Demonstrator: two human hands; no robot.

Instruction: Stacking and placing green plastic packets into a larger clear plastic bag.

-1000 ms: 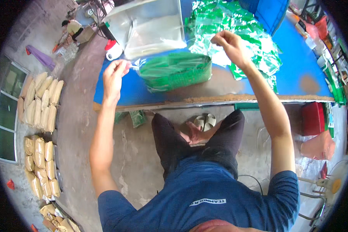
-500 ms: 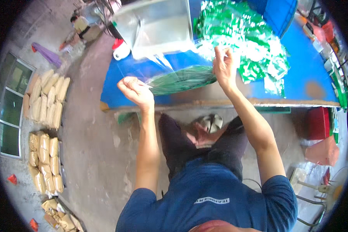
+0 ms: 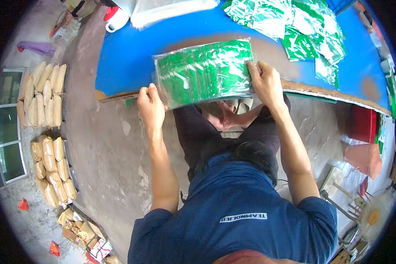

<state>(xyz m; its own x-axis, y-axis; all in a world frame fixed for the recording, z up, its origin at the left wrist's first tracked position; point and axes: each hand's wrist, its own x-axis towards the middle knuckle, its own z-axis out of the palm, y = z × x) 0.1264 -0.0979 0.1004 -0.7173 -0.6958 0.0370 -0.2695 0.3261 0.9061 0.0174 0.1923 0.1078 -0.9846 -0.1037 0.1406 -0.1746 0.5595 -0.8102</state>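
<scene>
Stretched between both my hands is a clear plastic bag (image 3: 204, 72) filled with a row of overlapping green packets. It is tilted so its broad face shows, over the front edge of the blue table. My left hand (image 3: 152, 105) pinches the bag's lower left corner. At the other end, my right hand (image 3: 266, 83) grips the right side, thumb on top. Beyond it, a loose heap of green and white packets (image 3: 301, 33) lies on the table. A stack of clear empty-looking bags (image 3: 174, 11) is at the far edge of view.
The blue table (image 3: 123, 61) has a worn front edge. A white jug with a red lid (image 3: 116, 19) stands at its back left corner. Filled tan sacks (image 3: 44, 97) are stacked along the left wall. On the right are a red box (image 3: 363, 125) and a fan (image 3: 376, 215).
The filled bag has turned from nearly edge-on to showing its broad green face. It has come nearer to me, and its loose clear upper film no longer stands up.
</scene>
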